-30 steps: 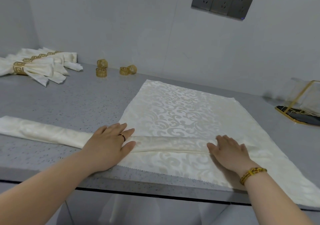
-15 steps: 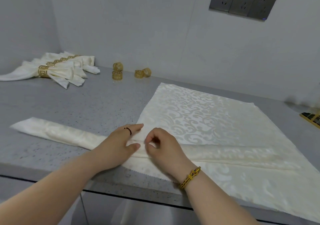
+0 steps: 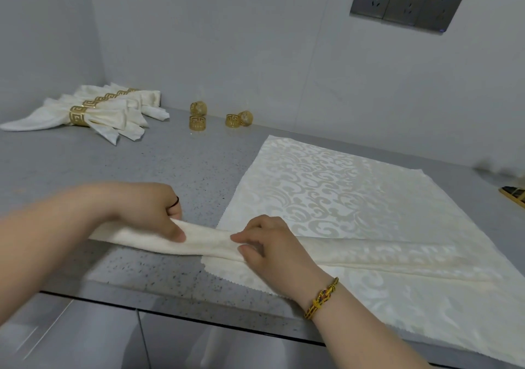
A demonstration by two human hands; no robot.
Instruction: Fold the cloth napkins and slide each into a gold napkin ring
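A long folded strip of cream napkin (image 3: 216,248) lies across the near part of the grey counter (image 3: 170,170), over a flat cream damask cloth (image 3: 326,187). My left hand (image 3: 147,209) grips the strip left of its middle, thumb on top, and lifts that part off the counter. My right hand (image 3: 267,241) pinches the strip just to the right, where it meets the flat cloth. Several loose gold napkin rings (image 3: 197,121) stand by the back wall. Finished napkins in gold rings (image 3: 93,113) lie at the back left.
The counter's front edge (image 3: 199,312) runs just below my hands, with cabinet fronts under it. A gold-framed object (image 3: 514,194) shows at the right edge. A grey socket panel (image 3: 406,2) is set in the wall above.
My left hand has gone from lying flat on the strip to gripping and lifting it. The right hand slid left along the fold and now pinches it. The camera has swung left.
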